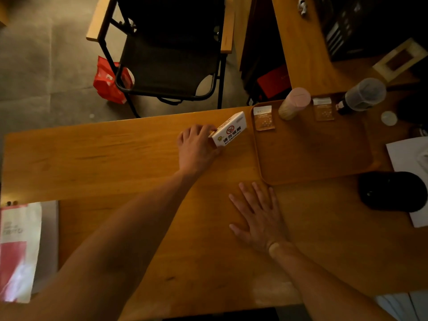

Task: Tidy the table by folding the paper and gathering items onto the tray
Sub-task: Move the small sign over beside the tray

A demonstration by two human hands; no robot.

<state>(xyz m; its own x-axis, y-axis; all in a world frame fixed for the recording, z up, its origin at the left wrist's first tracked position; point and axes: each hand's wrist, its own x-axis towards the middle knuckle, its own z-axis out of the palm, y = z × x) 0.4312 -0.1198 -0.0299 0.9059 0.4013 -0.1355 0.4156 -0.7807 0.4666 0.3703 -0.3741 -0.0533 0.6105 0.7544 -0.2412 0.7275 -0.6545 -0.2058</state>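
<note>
- The left hand [196,147] grips a white "NO SMOKING" sign [229,130] by its near-left end: fingers curl over the top edge and the thumb appears to press from below, so the grasp is closed on the sign.
- The sign sticks out from the grip up and to the right, its long axis running on that same diagonal; its far end points at the tray [312,167].
- The tray lies just to the right of the grip. Its left rim sits just beside the sign's far end; whether they touch, I cannot tell.
- Whether the sign rests on the table [92,158] or is lifted slightly off it is also unclear.
- On the tray's far side stand two sachets [264,118] and a pink-lidded jar [294,103]; the part of the tray nearest the grip is bare.
- The right hand [259,216] lies flat on the table, palm down, fingers spread, holding nothing, its fingertips close to the tray's near-left corner.
- The left hand is the one in charge of the sign; my guess is that a short carry to the right, along the sign's own axis, would set it on the bare part.
- The risk there is catching the raised rim.
</note>
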